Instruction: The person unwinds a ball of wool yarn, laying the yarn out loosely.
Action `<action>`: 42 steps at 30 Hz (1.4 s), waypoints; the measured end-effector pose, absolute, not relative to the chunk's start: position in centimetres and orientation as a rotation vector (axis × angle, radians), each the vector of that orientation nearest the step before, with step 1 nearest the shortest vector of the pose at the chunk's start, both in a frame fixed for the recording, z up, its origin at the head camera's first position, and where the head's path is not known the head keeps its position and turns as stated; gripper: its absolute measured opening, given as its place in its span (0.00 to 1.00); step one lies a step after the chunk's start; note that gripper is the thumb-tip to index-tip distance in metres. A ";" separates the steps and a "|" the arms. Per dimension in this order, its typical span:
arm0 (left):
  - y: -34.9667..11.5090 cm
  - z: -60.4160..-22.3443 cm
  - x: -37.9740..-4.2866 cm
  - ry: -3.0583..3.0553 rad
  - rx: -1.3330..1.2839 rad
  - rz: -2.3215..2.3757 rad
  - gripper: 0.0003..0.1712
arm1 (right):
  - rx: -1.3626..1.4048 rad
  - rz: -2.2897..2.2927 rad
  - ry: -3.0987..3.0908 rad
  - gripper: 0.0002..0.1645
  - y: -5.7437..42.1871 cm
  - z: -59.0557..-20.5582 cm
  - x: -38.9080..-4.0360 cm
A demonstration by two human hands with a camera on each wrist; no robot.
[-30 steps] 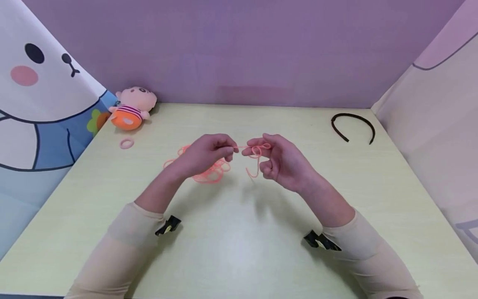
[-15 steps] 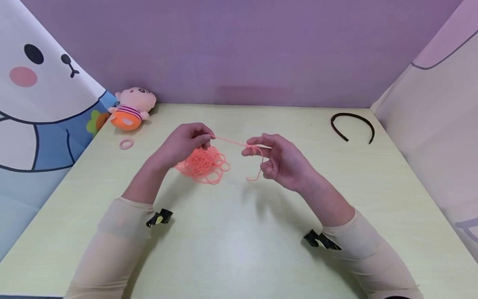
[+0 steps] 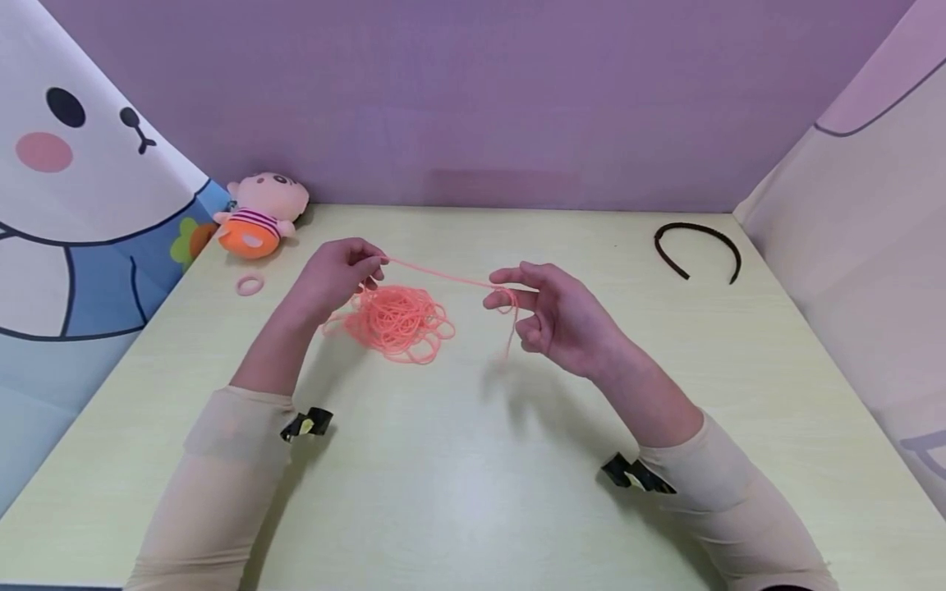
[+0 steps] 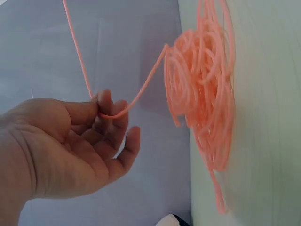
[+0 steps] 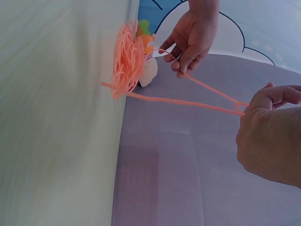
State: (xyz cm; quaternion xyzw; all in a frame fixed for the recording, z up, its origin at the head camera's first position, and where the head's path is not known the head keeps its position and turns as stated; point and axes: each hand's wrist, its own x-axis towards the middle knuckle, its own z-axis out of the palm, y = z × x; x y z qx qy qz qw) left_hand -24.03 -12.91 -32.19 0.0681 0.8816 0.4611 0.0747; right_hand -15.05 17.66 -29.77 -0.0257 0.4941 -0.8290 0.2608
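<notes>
My left hand pinches a strand of coral-pink yarn between thumb and fingertips, above the left of the table. From there the strand slopes down, drawn nearly straight, to my right hand, which holds it at two outstretched fingers. A small loop hangs at those fingers, with a loose tail below; the other fingers are curled in. A tangled heap of the same yarn lies on the table just beside the left hand. In the left wrist view, a slack length runs from the left fingertips to the heap.
A plush doll in orange and stripes sits at the back left corner of the table. Close in front of it lies a pink ring. A black headband rests at the back right. A purple backdrop stands behind.
My left hand has moved left and slightly up, away from the right hand, lengthening the strand between them and uncovering the yarn heap. The loop at my right fingers has shrunk; that hand has barely moved.
</notes>
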 end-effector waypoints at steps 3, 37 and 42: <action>-13.2 -32.5 -24.3 2.686 0.182 1.304 0.14 | -0.072 -2.241 1.344 0.18 17.7 -29.8 -15.1; -8.9 -32.8 -22.3 2.579 0.694 1.241 0.08 | -0.103 -2.203 1.334 0.18 17.6 -29.7 -14.9; -10.0 -33.3 -23.3 2.667 0.559 1.183 0.11 | -0.100 -2.196 1.338 0.19 17.7 -29.7 -15.0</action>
